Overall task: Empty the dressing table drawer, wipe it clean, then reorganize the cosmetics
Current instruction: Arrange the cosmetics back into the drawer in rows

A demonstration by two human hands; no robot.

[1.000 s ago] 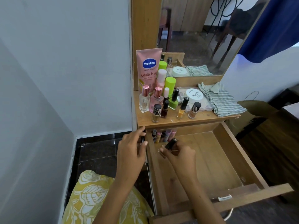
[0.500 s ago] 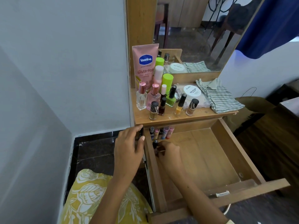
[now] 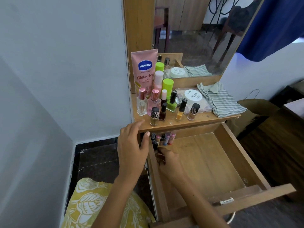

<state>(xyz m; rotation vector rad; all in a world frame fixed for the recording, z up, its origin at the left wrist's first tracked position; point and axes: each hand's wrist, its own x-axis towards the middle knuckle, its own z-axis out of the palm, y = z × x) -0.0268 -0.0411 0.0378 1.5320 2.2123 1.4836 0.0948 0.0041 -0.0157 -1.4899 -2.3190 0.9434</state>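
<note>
In the back left corner of the open drawer, my right hand is down among the small tubes and bottles already lined up there; its fingers are curled, but I cannot tell whether they hold anything, since they are blurred and turned away from me. My left hand rests with relaxed, nearly straight fingers against the corner of the dressing table top, holding nothing. I judge this to be the reorganizing step: the drawer floor is bare wood apart from that one row, so emptying and wiping look finished. The striped cloth lies on the right of the top. Waiting above are the Vaseline tube, two perfume bottles, the green nail polish, the yellow one and the nail polish remover tub. Next, I should free the right hand, lift it clear of the row without knocking it, and reach for the nearest bottle.
</note>
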